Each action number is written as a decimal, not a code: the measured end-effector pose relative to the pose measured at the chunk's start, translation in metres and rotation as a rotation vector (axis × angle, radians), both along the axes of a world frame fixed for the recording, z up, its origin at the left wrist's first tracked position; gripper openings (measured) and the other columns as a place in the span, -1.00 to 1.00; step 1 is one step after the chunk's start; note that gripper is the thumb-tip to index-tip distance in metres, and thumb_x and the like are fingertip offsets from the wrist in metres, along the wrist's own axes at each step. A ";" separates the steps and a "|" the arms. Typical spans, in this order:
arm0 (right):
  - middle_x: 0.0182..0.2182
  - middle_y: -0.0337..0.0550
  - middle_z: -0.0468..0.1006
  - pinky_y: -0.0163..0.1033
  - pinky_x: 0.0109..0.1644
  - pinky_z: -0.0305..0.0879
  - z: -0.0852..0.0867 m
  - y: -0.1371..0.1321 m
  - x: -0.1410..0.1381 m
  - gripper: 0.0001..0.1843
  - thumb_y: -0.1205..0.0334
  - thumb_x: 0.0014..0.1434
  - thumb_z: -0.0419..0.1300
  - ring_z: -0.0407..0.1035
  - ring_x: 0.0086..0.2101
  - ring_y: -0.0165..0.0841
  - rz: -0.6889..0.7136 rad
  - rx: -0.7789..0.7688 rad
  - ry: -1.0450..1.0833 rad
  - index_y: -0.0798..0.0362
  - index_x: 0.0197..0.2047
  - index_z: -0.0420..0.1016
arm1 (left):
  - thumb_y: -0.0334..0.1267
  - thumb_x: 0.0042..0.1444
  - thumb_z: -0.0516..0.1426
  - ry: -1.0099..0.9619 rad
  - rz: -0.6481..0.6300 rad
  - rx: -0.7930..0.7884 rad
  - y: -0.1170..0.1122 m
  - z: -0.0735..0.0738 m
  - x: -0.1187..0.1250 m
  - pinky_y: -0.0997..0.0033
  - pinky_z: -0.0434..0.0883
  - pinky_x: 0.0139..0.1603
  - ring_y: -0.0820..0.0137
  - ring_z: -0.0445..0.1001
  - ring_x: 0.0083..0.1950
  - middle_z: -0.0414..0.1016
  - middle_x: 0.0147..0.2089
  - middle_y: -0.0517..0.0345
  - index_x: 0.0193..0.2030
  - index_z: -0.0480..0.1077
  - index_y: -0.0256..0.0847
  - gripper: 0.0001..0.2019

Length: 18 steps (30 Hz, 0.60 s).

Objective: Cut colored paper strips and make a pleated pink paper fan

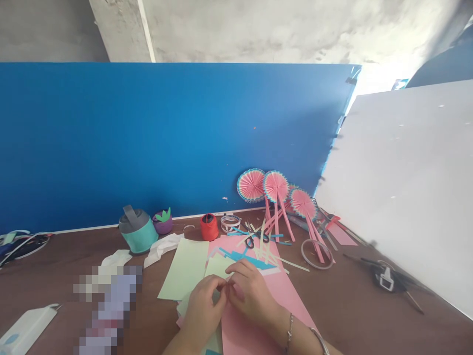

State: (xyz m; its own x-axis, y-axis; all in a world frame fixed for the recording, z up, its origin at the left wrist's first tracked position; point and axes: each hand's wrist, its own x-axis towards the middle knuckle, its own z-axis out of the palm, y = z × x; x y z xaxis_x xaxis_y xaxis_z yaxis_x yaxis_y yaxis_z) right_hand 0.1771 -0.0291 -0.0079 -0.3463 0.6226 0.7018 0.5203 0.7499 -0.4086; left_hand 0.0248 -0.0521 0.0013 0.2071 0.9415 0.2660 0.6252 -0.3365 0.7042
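Note:
My left hand (205, 306) and my right hand (248, 290) meet at the fingertips over the stacked paper, each in a closed pinch. Whatever lies between the fingers is too small or too hidden to name. Beneath them is a large pink sheet (273, 296). A pale green sheet (185, 268) lies to the left, partly under other paper. Just beyond my fingers sit a smaller pale green piece (217, 265) and blue paper pieces (254, 260). Black-handled scissors (250, 241) rest among cut strips (266, 249) farther back.
Pink pleated paper rosettes (276, 186) with strip tails lean on the blue partition (166, 138). A tape roll (317, 254) lies at right. Behind stand a red container (209, 228), a purple pot (162, 223) and a teal container (138, 234). Crumpled tissue (162, 248) lies left.

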 end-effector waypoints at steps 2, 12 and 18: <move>-0.32 -0.11 0.50 -0.19 -0.27 0.33 0.000 0.000 0.001 -0.83 0.49 -0.02 0.07 0.31 -0.32 -0.32 0.014 -0.017 0.015 0.04 -0.44 0.39 | -0.36 0.09 -0.04 -0.007 0.007 -0.008 0.000 0.000 0.000 0.43 0.33 -0.29 0.38 0.42 -0.34 0.46 -0.39 0.18 -0.42 0.33 -0.14 -0.83; -0.26 -0.10 0.51 -0.16 -0.23 0.34 0.005 -0.001 0.005 -0.81 0.50 0.02 0.06 0.34 -0.29 -0.30 0.049 -0.064 -0.065 0.03 -0.41 0.40 | -0.34 0.11 -0.06 0.017 0.009 -0.035 -0.001 0.002 0.000 0.38 0.34 -0.26 0.35 0.43 -0.30 0.46 -0.37 0.14 -0.40 0.34 -0.14 -0.81; -0.26 -0.08 0.50 -0.14 -0.23 0.34 0.002 -0.001 0.003 -0.80 0.50 0.01 0.04 0.33 -0.28 -0.28 0.041 -0.061 -0.063 0.03 -0.41 0.38 | -0.35 0.10 -0.05 0.008 0.012 -0.031 0.000 0.002 0.000 0.40 0.34 -0.27 0.36 0.43 -0.32 0.47 -0.38 0.15 -0.41 0.35 -0.14 -0.82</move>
